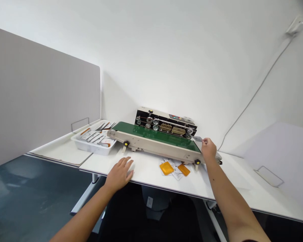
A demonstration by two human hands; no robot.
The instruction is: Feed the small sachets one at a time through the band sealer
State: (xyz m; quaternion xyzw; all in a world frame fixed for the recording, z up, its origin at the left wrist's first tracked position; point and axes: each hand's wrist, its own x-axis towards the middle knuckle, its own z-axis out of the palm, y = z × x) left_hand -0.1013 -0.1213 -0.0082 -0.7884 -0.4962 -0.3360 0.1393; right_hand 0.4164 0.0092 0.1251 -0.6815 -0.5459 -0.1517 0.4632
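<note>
My right hand (209, 148) is closed on the end of a small grey packet (198, 138), at the right end of a band sealing machine (166, 120). The packet's far edge reaches the machine's rollers. Below the rollers runs a green conveyor belt (151, 134). With fingers spread, my left hand (119, 174) rests near the front edge of the white table, holding nothing. In front of the machine lie an orange packet (166, 168) and a second orange packet (184, 169), on top of white printed packets (177, 175).
A white plastic bin (93, 148) with several packets stands left of the conveyor. Grey partitions (45, 90) flank the table. A cable (257, 89) runs down the wall from a socket (296, 26) at right. The table's front edge (154, 186) passes below the hands.
</note>
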